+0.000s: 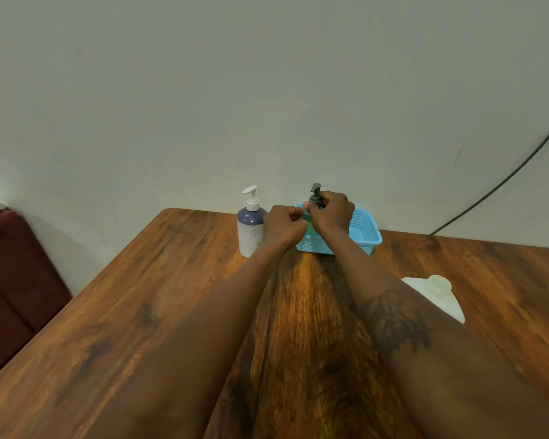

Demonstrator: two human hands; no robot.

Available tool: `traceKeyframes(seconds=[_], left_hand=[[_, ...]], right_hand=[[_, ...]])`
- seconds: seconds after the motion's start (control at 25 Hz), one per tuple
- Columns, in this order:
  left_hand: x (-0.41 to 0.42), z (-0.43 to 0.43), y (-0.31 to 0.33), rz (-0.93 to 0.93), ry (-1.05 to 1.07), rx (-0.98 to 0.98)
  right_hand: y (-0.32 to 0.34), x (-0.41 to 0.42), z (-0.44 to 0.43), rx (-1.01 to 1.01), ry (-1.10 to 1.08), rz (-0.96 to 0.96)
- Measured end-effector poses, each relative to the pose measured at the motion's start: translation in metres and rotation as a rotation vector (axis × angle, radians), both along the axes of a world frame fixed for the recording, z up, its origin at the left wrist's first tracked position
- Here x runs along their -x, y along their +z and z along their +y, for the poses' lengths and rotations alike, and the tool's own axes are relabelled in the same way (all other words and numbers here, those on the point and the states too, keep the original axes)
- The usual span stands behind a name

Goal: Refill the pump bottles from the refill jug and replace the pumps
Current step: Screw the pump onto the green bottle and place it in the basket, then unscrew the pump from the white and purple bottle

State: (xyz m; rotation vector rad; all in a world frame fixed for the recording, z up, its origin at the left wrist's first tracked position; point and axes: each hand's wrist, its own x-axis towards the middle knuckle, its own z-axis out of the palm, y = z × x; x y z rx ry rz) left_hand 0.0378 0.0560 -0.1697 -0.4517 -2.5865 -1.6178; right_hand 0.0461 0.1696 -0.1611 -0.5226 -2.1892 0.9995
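Observation:
A white and purple pump bottle [250,228] with a white pump stands at the far side of the wooden table [140,312]. To its right is a green bottle [306,217], mostly hidden behind my hands, with a dark grey pump [315,191] on top. My left hand [282,228] is closed around the green bottle's body. My right hand [333,212] grips the collar of the grey pump. A white refill jug [438,294] with a pale cap lies at the right, partly hidden by my right forearm.
A light blue perforated basket [366,232] sits right behind the green bottle near the wall. A black cable [501,182] runs down the wall at the right. A dark red seat [16,280] stands to the left of the table.

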Motion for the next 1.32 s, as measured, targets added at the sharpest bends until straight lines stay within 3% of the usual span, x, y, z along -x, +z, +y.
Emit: traceKeyframes(seconds=[0.28, 0.44, 0.6, 0.72, 0.8, 0.92, 1.16, 1.32], left_hand=[[-0.014, -0.038, -0.017, 0.327, 0.359, -0.120], [-0.005, -0.058, -0.022, 0.256, 0.547, -0.070], [0.000, -0.069, -0.027, 0.067, 0.392, -0.114], [-0.004, -0.069, -0.034, 0.121, 0.312, -0.124], [-0.013, -0.068, -0.031, 0.100, 0.324, -0.120], [-0.030, -0.067, -0.025, 0.209, 0.354, -0.086], [-0.080, -0.081, -0.023, 0.357, 0.201, -0.042], [-0.112, -0.087, -0.013, 0.327, 0.048, 0.020]], right_hand=[[0.011, -0.018, -0.010, 0.054, -0.024, 0.041], [0.023, -0.029, -0.038, -0.075, 0.037, 0.244], [0.018, -0.031, -0.064, -0.145, 0.184, 0.198], [0.008, -0.030, -0.076, -0.059, 0.303, 0.108], [0.003, -0.030, -0.080, -0.035, 0.325, 0.049], [0.002, -0.037, -0.082, -0.012, 0.328, 0.036], [0.022, -0.084, -0.079, -0.183, 0.225, 0.072], [0.027, -0.129, -0.078, -0.168, 0.190, 0.057]])
